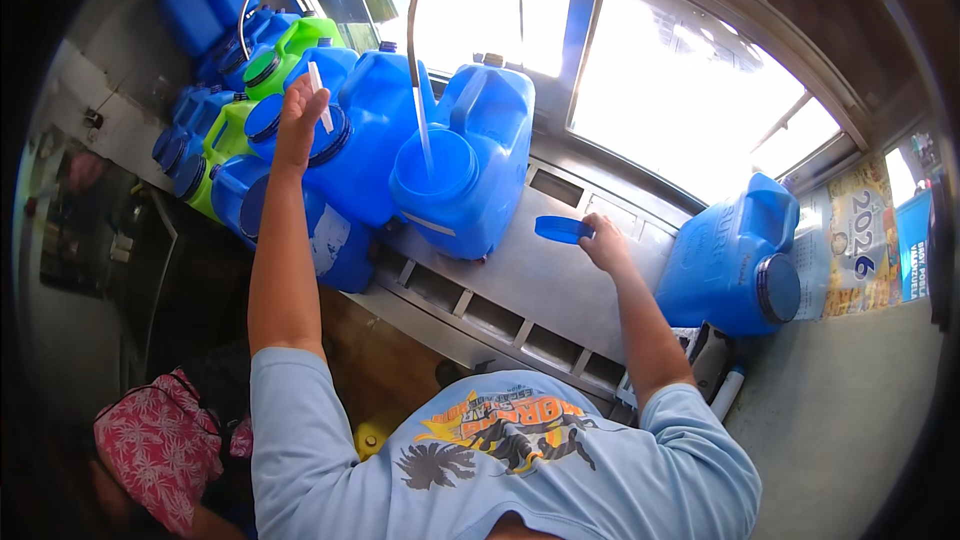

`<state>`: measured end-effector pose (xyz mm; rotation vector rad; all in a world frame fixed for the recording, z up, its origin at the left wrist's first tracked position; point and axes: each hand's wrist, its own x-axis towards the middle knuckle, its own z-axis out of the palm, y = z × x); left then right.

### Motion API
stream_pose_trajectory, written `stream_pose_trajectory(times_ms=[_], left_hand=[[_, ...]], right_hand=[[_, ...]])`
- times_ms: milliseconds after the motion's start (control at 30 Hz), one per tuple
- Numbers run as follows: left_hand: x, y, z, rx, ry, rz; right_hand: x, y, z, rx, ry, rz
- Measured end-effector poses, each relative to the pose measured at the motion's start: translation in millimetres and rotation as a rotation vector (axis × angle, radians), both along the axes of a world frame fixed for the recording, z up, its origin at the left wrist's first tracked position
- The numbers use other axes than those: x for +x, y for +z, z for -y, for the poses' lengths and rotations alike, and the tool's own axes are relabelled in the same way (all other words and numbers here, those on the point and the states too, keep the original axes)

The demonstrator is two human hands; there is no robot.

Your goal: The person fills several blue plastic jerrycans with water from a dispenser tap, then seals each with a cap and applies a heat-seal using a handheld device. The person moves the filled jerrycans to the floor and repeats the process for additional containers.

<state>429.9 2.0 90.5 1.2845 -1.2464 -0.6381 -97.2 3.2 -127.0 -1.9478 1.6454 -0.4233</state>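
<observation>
The open blue container [512, 155] stands on the metal bench [565, 292], with the end of a curved metal pipe [413, 35] above its wide mouth. To its right, the right hand [605, 243] pinches a blue lid [562, 230] by the edge. Well apart from it, the left hand [298, 120] is raised, partly curled at a white stick [314, 75]; how firmly it grips, I cannot tell. More blue containers [375, 130] crowd the left; another blue jug [715, 265] sits far right.

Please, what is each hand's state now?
Left hand: fingers at a slim white stick; grip cannot be told.
Right hand: closed, holding a round blue lid by its edge.
</observation>
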Motion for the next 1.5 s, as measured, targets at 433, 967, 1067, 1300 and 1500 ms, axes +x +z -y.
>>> stream_pose_trajectory(times_ms=[433,967,1067,1300,1500], left_hand=[[50,-64,73,-0.031,0.279,-0.153],[41,-62,72,0.014,0.351,0.013],[39,-61,70,0.008,0.349,0.028],[48,-64,71,0.011,0.320,0.001],[47,-65,70,-0.024,0.304,-0.059]], right_hand=[[-23,-132,-98,-0.198,-0.198,-0.217],[-26,-191,-135,-0.004,-0.007,-0.413],[-24,-188,-135,0.040,0.011,-0.462],[-22,-186,-132,0.082,0.022,-0.505],[-18,-189,-123,0.135,0.021,-0.466]])
